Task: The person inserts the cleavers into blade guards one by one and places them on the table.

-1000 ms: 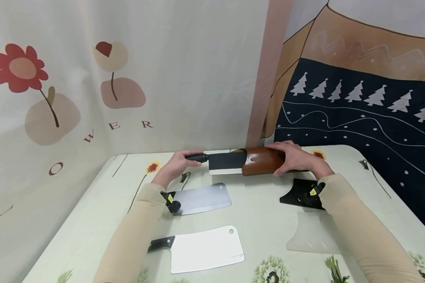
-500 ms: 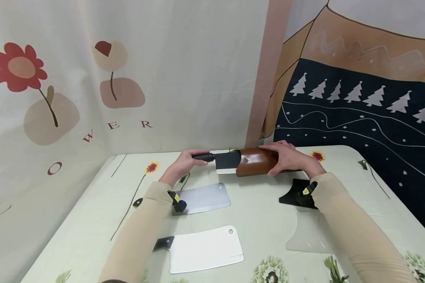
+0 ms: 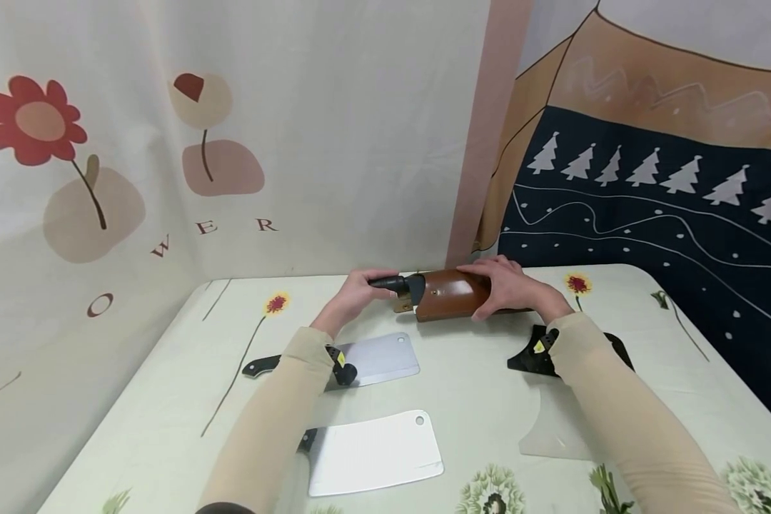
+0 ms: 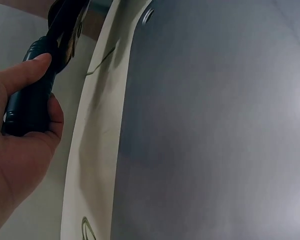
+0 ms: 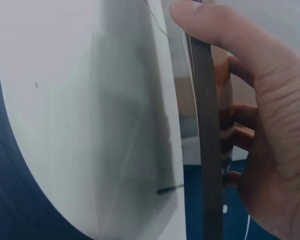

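Observation:
At the far side of the table, my left hand (image 3: 353,296) grips the black handle (image 4: 32,95) of a cleaver (image 3: 416,288). Only a short stretch of its dark blade shows; the rest is hidden inside a brown leather sheath (image 3: 450,296). My right hand (image 3: 509,289) holds that sheath by its right end, thumb on the near edge and fingers over the far side. A tan flap with a snap (image 3: 403,305) hangs near the sheath's mouth. In the right wrist view the sheath's edge (image 5: 209,125) runs between thumb and fingers.
Nearer lie a grey cleaver (image 3: 382,358), partly under the left forearm, and a white-bladed cleaver (image 3: 375,457). At right, a black blade guard (image 3: 528,359) and a translucent one (image 3: 552,428) lie partly under the right forearm. A printed curtain (image 3: 360,143) hangs behind the table.
The left hand has moved right, sliding the cleaver's blade deeper into the sheath. The right hand and sheath have shifted left. A tan flap has come into view near the sheath's mouth.

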The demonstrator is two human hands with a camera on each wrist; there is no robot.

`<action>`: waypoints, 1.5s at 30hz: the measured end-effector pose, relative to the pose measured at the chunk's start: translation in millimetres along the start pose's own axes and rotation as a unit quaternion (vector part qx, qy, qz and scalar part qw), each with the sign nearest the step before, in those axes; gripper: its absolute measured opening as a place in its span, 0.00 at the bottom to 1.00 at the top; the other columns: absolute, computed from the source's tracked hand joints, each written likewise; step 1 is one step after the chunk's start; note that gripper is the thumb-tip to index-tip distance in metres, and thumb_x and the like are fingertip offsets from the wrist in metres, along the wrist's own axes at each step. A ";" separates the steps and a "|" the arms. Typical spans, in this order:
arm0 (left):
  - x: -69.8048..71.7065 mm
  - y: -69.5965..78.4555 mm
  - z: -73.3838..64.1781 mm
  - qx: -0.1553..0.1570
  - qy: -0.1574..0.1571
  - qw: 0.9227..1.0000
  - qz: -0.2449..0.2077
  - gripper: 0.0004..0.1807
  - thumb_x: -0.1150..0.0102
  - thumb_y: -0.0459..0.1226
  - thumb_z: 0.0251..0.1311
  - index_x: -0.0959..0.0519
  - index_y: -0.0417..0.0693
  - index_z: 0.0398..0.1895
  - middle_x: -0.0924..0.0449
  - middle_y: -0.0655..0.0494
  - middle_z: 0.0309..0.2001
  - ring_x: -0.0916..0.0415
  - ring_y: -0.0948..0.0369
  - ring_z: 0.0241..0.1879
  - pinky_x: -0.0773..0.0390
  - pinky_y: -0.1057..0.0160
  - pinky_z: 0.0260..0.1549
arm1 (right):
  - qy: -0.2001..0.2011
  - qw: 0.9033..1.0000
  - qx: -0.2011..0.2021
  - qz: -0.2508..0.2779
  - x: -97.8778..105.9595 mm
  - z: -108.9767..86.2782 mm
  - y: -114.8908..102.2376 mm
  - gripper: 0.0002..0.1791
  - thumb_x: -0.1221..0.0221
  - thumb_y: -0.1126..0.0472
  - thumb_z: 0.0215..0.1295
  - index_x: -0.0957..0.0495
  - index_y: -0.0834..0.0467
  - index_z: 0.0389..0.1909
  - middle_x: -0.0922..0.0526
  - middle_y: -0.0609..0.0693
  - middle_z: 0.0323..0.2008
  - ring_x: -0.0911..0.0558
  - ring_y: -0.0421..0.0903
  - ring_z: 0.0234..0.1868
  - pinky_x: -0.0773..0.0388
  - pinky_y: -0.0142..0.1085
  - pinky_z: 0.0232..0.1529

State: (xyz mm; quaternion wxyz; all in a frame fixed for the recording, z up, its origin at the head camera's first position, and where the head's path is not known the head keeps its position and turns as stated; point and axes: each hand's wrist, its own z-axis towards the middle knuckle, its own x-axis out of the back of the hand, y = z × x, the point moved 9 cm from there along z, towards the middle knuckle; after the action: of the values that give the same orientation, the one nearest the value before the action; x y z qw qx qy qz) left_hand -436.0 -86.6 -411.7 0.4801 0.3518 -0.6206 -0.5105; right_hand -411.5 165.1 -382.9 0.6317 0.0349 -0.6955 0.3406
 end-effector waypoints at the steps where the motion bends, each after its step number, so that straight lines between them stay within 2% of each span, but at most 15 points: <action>1: -1.7 0.3 0.7 -0.001 -0.001 1.000 -0.002 0.27 0.34 0.24 0.46 0.21 0.44 0.54 0.22 0.47 0.52 0.24 0.53 0.51 0.30 0.57 0.53 | -0.001 1.000 0.001 -0.001 -1.0 0.5 -0.1 0.55 0.25 0.41 0.34 0.37 0.46 0.69 0.37 0.59 0.65 0.45 0.55 0.60 0.52 0.61 0.58; 8: -10.4 1.2 5.8 0.003 -0.001 1.000 -0.008 0.27 0.35 0.22 0.47 0.21 0.44 0.54 0.23 0.46 0.54 0.25 0.52 0.52 0.29 0.58 0.54 | 0.001 1.000 0.001 0.002 -5.4 2.5 -2.7 0.54 0.24 0.43 0.34 0.37 0.46 0.69 0.36 0.60 0.64 0.44 0.56 0.59 0.50 0.59 0.57; 12: -12.5 1.1 8.8 0.005 0.011 1.000 -0.004 0.27 0.35 0.22 0.47 0.20 0.45 0.53 0.23 0.47 0.53 0.26 0.51 0.53 0.30 0.57 0.55 | 0.003 1.000 -0.003 0.009 -9.4 6.0 -2.3 0.54 0.24 0.43 0.35 0.36 0.45 0.68 0.36 0.58 0.64 0.44 0.55 0.60 0.50 0.58 0.58; 19: -14.2 -1.7 14.1 0.011 0.040 0.997 0.066 0.26 0.32 0.26 0.46 0.20 0.48 0.52 0.24 0.47 0.54 0.28 0.50 0.53 0.28 0.57 0.53 | -0.003 1.000 -0.012 0.007 -21.1 10.3 4.8 0.56 0.25 0.41 0.34 0.38 0.46 0.69 0.38 0.59 0.65 0.44 0.56 0.61 0.52 0.61 0.59; 26: -3.2 -3.3 12.9 0.009 0.074 0.991 0.108 0.26 0.32 0.25 0.44 0.20 0.47 0.52 0.26 0.46 0.55 0.30 0.49 0.54 0.31 0.54 0.54 | 0.000 1.000 -0.015 -0.005 -26.1 18.6 3.7 0.57 0.25 0.40 0.34 0.39 0.47 0.70 0.35 0.57 0.64 0.43 0.56 0.60 0.52 0.61 0.58; 35: 8.9 0.9 8.0 -0.014 0.074 0.986 0.145 0.28 0.35 0.22 0.44 0.23 0.40 0.54 0.22 0.45 0.53 0.28 0.50 0.53 0.31 0.56 0.54 | -0.005 0.999 -0.021 -0.024 -29.8 24.0 2.8 0.56 0.26 0.38 0.35 0.39 0.48 0.70 0.37 0.57 0.66 0.44 0.58 0.63 0.53 0.62 0.59; 40: 19.3 5.6 -0.9 -0.018 0.064 0.986 0.150 0.29 0.37 0.23 0.48 0.26 0.42 0.58 0.24 0.48 0.56 0.31 0.51 0.58 0.32 0.53 0.56 | 0.002 1.000 -0.023 0.012 -22.2 13.5 6.4 0.56 0.26 0.40 0.38 0.40 0.51 0.70 0.40 0.57 0.68 0.46 0.58 0.64 0.53 0.63 0.60; 45: 36.3 16.7 -22.8 -0.045 0.055 0.985 0.157 0.31 0.35 0.26 0.50 0.29 0.43 0.61 0.27 0.51 0.59 0.34 0.54 0.61 0.34 0.56 0.58 | 0.012 0.998 -0.031 0.047 -3.3 -8.5 11.7 0.56 0.26 0.43 0.40 0.42 0.52 0.71 0.41 0.57 0.69 0.46 0.58 0.65 0.44 0.62 0.59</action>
State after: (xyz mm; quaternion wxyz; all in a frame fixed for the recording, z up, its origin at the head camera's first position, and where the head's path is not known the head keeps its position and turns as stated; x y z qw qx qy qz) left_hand -423.9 -123.1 -386.5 0.6030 0.2550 -0.6172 -0.4363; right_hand -409.2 177.2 -391.2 0.6240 -0.0219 -0.6992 0.3483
